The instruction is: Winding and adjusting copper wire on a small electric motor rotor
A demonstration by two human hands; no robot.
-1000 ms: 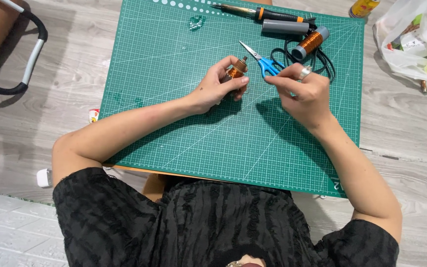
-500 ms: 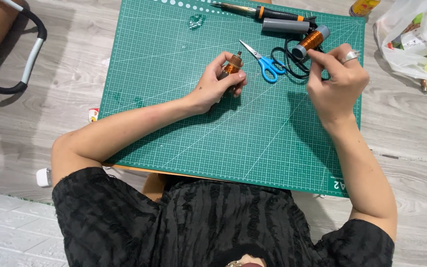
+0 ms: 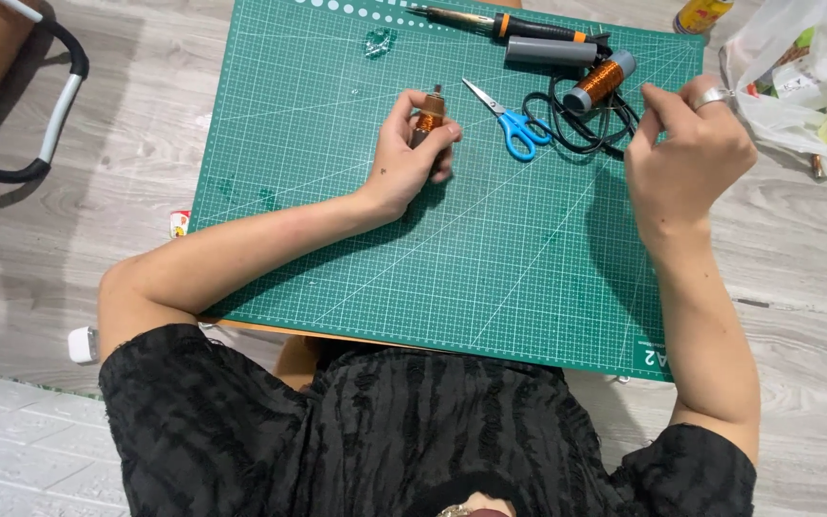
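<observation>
- the left hand (image 3: 412, 153), in the upper middle of the frame, has its grip closed around a small coil piece (image 3: 428, 117) wound with copper-coloured wire; the piece stands nearly upright above the green cutting mat (image 3: 337, 249), its dark tip pointing up
- the right hand (image 3: 691, 153), at the upper right, is raised with thumb and forefinger pinched together; i cannot tell if a thin wire is between them, it is too fine to see
- the copper wire spool (image 3: 600, 83) lies on the mat just left of the right fingertips, not touching them, well apart from the coil piece
- as a judgement: the coil already carries some turns; the winding looks in progress, not finished
- blue-handled scissors (image 3: 509, 120) lie between the hands; a soldering iron (image 3: 500, 23) and a black cable (image 3: 576, 129) lie near the spool
</observation>
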